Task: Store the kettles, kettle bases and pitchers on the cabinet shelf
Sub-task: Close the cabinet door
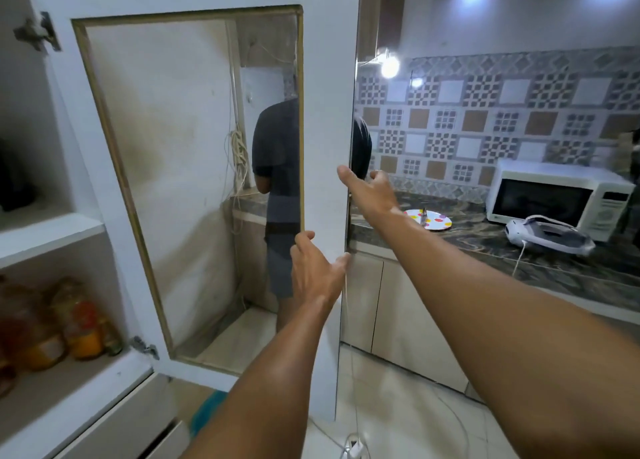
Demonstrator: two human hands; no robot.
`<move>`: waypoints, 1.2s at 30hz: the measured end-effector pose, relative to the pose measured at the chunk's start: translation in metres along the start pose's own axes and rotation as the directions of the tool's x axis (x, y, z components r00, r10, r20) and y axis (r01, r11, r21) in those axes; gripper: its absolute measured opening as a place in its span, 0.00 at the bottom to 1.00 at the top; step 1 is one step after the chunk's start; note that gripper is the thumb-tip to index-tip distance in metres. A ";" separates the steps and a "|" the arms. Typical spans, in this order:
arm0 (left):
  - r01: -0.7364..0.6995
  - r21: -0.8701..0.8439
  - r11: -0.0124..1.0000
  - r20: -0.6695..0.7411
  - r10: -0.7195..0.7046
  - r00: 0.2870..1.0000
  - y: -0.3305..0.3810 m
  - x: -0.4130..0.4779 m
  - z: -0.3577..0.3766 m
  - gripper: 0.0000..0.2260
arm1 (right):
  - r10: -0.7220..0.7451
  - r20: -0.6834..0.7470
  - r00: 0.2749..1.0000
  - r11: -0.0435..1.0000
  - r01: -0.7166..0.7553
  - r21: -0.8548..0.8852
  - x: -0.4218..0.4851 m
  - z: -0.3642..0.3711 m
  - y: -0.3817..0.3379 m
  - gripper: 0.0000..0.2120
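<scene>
A: Head view. Cabinet door [221, 181] stands swung out, glass pane in the middle, hinges on the left. Both hands at its free edge. Left hand [317, 268] is open, palm flat against the door's inner face low down, thumb near the edge. Right hand [369, 190] is higher, fingers curled loosely round the same edge, thumb out. It grips nothing but the door.

B: Kettles, bases, pitchers?

A: None clearly in sight. A dark shape sits on the upper cabinet shelf [45, 231] at far left, too blurred to name. Jars [72, 323] on the shelf below. On the table [485, 240] to the right: a spotted plate [429, 219], a microwave [557, 195], a white appliance with a cord [550, 235]. No kettle there that I can make out.

B: So the step is the door.

A: My reading, yes, though whether opening or closing I cannot say. To do it well: keep fingers on the frame, off the glass; move it evenly with both hands so the 2 hinges are not twisted; mind the thumb at the edge. A cord [349, 389] hangs below the door's corner, so watch it does not snag.
</scene>
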State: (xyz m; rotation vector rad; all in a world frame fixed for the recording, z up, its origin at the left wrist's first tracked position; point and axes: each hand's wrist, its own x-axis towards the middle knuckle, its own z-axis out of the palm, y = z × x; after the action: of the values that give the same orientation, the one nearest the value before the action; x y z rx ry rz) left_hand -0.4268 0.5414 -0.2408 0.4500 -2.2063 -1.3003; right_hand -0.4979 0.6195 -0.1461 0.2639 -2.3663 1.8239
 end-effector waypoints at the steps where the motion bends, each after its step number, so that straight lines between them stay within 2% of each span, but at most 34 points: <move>1: 0.006 0.009 1.000 -0.013 -0.006 1.000 -0.001 -0.002 0.000 0.33 | 0.006 0.045 0.999 1.000 -0.007 0.008 0.002 0.006 0.000 0.43; 4: 0.022 0.053 0.998 -0.055 -0.019 0.998 -0.007 -0.004 -0.003 0.32 | 0.020 0.143 0.990 0.999 -0.025 0.032 0.007 0.017 0.003 0.42; 7: 0.071 0.083 0.994 -0.092 -0.063 0.994 -0.013 -0.005 -0.009 0.33 | -0.002 0.118 0.993 0.998 -0.005 0.056 0.008 0.015 0.000 0.35; 10: 0.095 0.101 0.990 -0.069 -0.088 0.994 -0.012 -0.011 -0.015 0.36 | -0.026 0.061 0.998 0.999 0.028 -0.025 0.000 0.018 0.003 0.32; 12: 0.078 0.146 0.986 -0.074 -0.067 0.995 -0.010 -0.019 -0.012 0.39 | -0.062 0.030 0.998 0.994 0.064 -0.091 -0.007 0.024 0.002 0.27; 14: 0.069 0.166 0.984 -0.103 -0.052 0.993 -0.015 -0.075 -0.073 0.41 | -0.129 0.076 0.989 0.978 0.140 -0.157 -0.095 0.046 -0.021 0.22; 21: 0.066 0.180 0.982 -0.159 -0.037 0.987 -0.016 -0.079 -0.079 0.45 | -0.216 0.037 0.976 0.941 0.218 -0.259 -0.121 0.054 -0.031 0.19; 23: 0.076 0.177 0.981 -0.212 -0.038 0.977 -0.022 -0.092 -0.105 0.45 | -0.265 0.083 0.961 0.921 0.278 -0.273 -0.154 0.066 -0.045 0.18; 26: 0.093 0.146 0.985 -0.296 -0.047 0.954 -0.025 -0.111 -0.135 0.40 | -0.336 0.152 0.930 0.899 0.365 -0.243 -0.194 0.082 -0.062 0.15; 32: 0.150 0.107 0.983 -0.372 -0.100 0.923 -0.053 -0.151 -0.234 0.27 | -0.451 0.279 0.848 0.854 0.501 -0.141 -0.281 0.146 -0.114 0.11; 35: 0.212 0.051 0.976 -0.417 -0.172 0.892 -0.070 -0.165 -0.290 0.16 | -0.453 0.392 0.801 0.843 0.527 -0.102 -0.318 0.186 -0.132 0.14; 36: 0.246 0.048 0.968 -0.447 -0.200 0.872 -0.075 -0.168 -0.309 0.13 | -0.463 0.425 0.778 0.832 0.547 -0.094 -0.329 0.199 -0.138 0.18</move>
State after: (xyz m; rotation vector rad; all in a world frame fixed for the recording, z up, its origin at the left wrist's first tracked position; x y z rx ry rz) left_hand -0.1056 0.3787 -0.2313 0.9655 -1.8790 -1.0645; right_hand -0.1472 0.4094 -0.1382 1.2098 -2.3620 1.3355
